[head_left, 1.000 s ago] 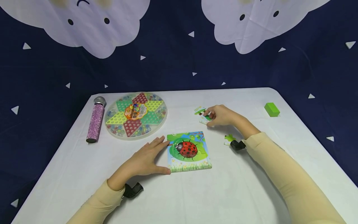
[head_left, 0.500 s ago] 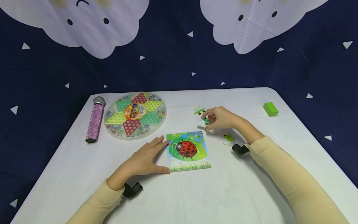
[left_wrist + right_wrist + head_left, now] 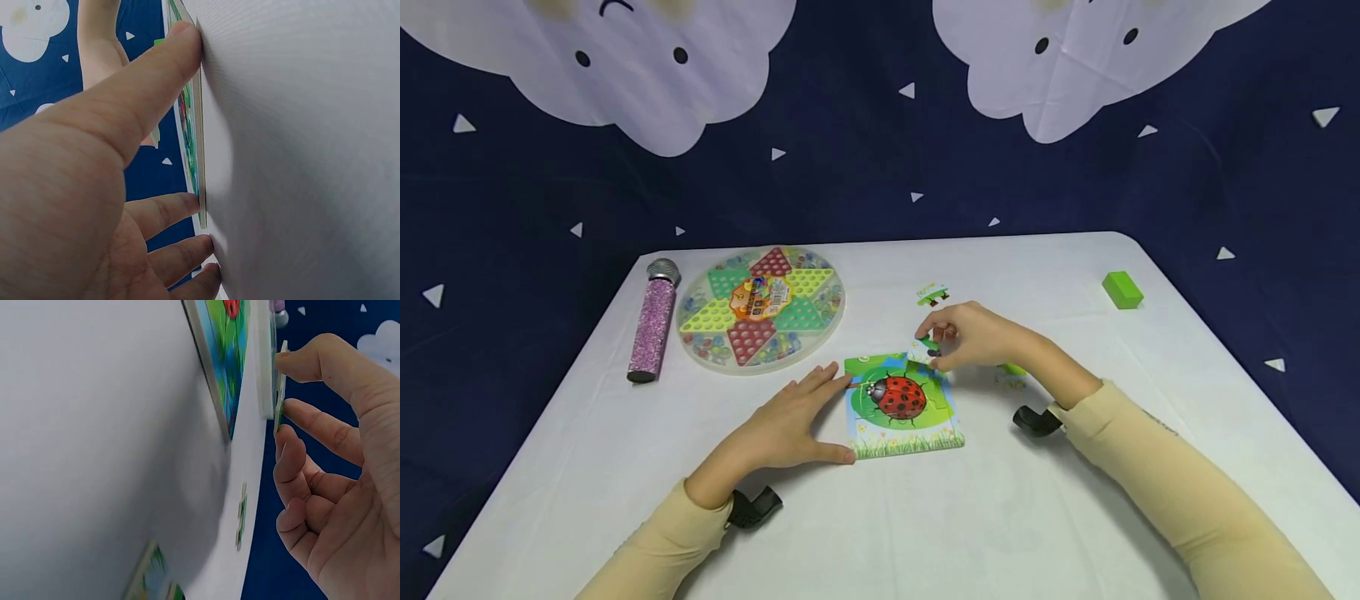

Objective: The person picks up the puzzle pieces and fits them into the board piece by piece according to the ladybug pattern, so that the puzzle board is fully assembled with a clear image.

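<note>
A square ladybug jigsaw puzzle [image 3: 880, 433] lies flat on the white table in the head view. My left hand [image 3: 786, 425] is spread at its left side, with thumb and index fingertip touching the edge; the left wrist view shows those straight fingers along the thin board [image 3: 201, 156]. Over the puzzle's upper right corner, my right hand [image 3: 981, 335] pinches a small jigsaw piece [image 3: 921, 351], white and green with dark marks. In the right wrist view this piece [image 3: 280, 394] stands edge-on between thumb and fingers, raised above the table.
Two loose jigsaw pieces lie on the table: one behind the right hand [image 3: 933, 293], another partly hidden by the right forearm [image 3: 1011, 377]. A round Chinese checkers set [image 3: 762, 310] and a pink glitter microphone [image 3: 653, 325] sit at back left. A green block [image 3: 1122, 290] stands at right.
My right hand has lifted the jigsaw piece from the back of the table and carried it left and nearer, over the puzzle's upper right corner. The left hand has stayed in place.
</note>
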`<state>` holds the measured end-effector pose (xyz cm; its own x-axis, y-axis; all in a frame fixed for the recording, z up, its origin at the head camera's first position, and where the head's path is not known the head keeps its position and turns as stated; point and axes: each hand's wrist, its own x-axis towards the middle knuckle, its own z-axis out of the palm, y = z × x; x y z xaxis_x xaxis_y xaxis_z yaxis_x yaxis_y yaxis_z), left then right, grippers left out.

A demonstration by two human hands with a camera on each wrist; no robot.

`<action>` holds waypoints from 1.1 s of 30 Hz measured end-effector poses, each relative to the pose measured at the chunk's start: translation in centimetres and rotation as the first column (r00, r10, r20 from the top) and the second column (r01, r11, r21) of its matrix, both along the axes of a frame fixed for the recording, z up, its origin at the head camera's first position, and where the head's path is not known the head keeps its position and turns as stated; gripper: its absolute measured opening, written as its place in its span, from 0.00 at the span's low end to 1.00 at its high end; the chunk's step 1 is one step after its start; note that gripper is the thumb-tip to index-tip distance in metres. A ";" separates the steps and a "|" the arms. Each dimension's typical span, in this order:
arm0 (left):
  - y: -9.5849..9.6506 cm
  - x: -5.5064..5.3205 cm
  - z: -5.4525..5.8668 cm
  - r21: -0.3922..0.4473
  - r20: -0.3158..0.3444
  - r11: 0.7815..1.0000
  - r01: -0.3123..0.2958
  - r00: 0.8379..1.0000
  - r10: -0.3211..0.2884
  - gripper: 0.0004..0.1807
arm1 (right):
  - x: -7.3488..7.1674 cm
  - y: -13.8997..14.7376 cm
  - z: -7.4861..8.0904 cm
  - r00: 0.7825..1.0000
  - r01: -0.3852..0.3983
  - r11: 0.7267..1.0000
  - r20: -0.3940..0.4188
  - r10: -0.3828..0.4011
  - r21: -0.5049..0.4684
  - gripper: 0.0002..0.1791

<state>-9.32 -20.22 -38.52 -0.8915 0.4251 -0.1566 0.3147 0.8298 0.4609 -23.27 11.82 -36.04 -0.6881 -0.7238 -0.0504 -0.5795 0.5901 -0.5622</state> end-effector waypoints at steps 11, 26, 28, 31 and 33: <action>0.0 -0.1 0.1 0.001 -0.002 1.000 0.004 1.000 -0.004 0.61 | 2.6 -1.7 0.0 0.997 -0.070 0.998 0.023 0.070 0.000 0.22; 0.0 -0.1 0.2 0.013 0.003 1.000 0.011 1.000 -0.011 0.61 | 5.5 -3.8 -0.8 0.972 -0.234 0.971 0.026 0.236 -0.039 0.18; -0.1 -0.1 0.2 0.015 0.007 1.000 0.010 1.000 -0.010 0.61 | 5.8 -4.1 -0.8 0.969 -0.244 0.969 0.033 0.246 -0.044 0.18; 0.0 -0.2 0.1 0.016 0.009 1.000 0.011 1.000 -0.011 0.61 | 6.0 -4.5 -0.9 0.967 -0.250 0.967 0.041 0.252 -0.049 0.18; 0.0 -0.2 0.1 0.017 0.016 1.000 0.007 1.000 -0.007 0.61 | 6.2 -4.8 -1.0 0.965 -0.257 0.965 0.040 0.259 -0.043 0.18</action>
